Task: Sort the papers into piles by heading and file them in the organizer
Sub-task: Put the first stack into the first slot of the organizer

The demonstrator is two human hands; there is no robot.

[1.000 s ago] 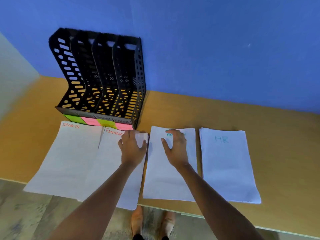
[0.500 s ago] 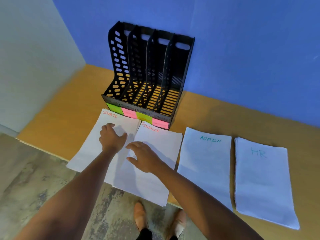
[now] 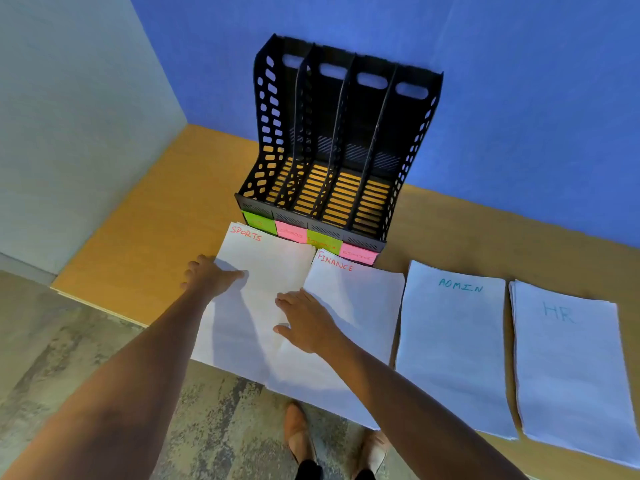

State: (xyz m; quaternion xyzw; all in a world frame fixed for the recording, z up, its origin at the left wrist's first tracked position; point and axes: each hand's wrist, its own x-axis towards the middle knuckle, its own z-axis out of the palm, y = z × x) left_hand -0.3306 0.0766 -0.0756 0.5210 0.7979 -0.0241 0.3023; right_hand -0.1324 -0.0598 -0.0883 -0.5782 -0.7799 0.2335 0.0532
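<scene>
Four paper piles lie in a row along the table's front edge: SPORTS (image 3: 266, 265), FINANCE (image 3: 360, 299), ADMIN (image 3: 453, 344) and HR (image 3: 568, 368). A black four-slot organizer (image 3: 346, 140) stands behind the SPORTS and FINANCE piles, all slots empty, with green and pink sticky labels along its front. My left hand (image 3: 209, 277) is at the left edge of the SPORTS pile, its thumb lying on top of the paper. My right hand (image 3: 306, 322) rests flat, fingers spread, where the FINANCE pile meets the right edge of the SPORTS pile.
The orange table (image 3: 145, 237) meets a grey wall on the left and a blue wall behind. The SPORTS and FINANCE piles overhang the table's front edge. My feet (image 3: 332, 441) stand on the floor below it.
Both hands have moved left, from the FINANCE and ADMIN piles to the SPORTS pile's left edge and the SPORTS-FINANCE seam. The view has swung left and closer.
</scene>
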